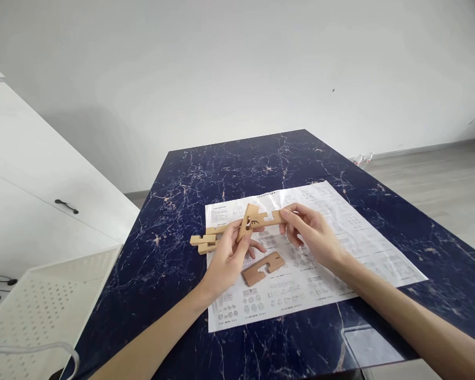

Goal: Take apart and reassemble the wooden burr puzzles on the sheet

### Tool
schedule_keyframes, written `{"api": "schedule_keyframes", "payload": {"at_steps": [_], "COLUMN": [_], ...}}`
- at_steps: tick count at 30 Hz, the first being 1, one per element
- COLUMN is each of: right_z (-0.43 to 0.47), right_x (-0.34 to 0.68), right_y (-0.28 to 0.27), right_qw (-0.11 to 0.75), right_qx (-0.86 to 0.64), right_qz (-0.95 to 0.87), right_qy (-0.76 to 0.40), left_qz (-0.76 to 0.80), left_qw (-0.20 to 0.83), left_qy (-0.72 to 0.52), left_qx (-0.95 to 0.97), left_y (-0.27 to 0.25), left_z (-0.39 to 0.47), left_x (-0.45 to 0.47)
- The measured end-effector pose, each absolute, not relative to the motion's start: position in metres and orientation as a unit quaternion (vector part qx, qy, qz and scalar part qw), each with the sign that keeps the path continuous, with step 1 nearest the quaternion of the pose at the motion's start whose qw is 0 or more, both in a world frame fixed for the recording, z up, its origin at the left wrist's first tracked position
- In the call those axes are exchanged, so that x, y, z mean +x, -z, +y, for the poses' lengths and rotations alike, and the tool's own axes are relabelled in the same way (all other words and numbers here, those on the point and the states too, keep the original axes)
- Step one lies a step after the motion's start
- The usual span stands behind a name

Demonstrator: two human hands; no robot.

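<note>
My left hand [230, 256] pinches a light wooden puzzle piece [250, 212] that stands tilted, with a hole through it. Between the fingers of my right hand [311, 229] is the end of a second wooden puzzle piece [276, 216], flat and notched on its upper edge, with a dark mark on it. The two pieces meet at the tilted one; how far one passes into the other I cannot tell. Just below lies a darker notched wooden piece [263, 268] on the printed sheet. Several pale notched sticks [205, 243] lie left of my left hand, partly hidden by it.
A white instruction sheet [364, 248] with small diagrams and creases spreads over the dark blue marbled table [237, 169]. Near the front right edge is a clear flat item [372, 345]. A white cabinet [35, 174] and a perforated white surface [35, 306] with a cable stand at the left.
</note>
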State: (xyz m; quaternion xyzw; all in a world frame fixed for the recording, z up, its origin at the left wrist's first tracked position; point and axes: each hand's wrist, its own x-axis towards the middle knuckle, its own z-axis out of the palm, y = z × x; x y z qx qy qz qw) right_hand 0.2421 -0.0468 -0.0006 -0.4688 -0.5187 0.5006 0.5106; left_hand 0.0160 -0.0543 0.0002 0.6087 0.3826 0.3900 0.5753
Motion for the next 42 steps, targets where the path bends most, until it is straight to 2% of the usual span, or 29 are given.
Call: {"api": "schedule_keyframes", "payload": {"at_steps": [5, 16, 25, 42], "right_z": [-0.05, -0.053, -0.055, -0.056], "right_x": [0.239, 0.233, 0.233, 0.232], "right_y": [-0.001, 0.001, -0.002, -0.001], "right_qw": [0.498, 0.485, 0.489, 0.488], "right_qx": [-0.486, -0.484, -0.5, -0.507], "right_qz": [-0.557, -0.581, -0.582, -0.583], "right_qy": [-0.454, -0.438, -0.415, -0.406], "left_qz": [0.395, 0.395, 0.398, 0.411], "left_qw": [0.556, 0.511, 0.476, 0.478], "left_qy": [-0.407, -0.442, -0.419, -0.362], "left_qx": [0.608, 0.622, 0.662, 0.687], "left_y": [-0.001, 0.004, 0.01, 0.014], "left_z": [-0.055, -0.059, -0.061, -0.062], "left_x": [0.017, 0.015, 0.012, 0.011]}}
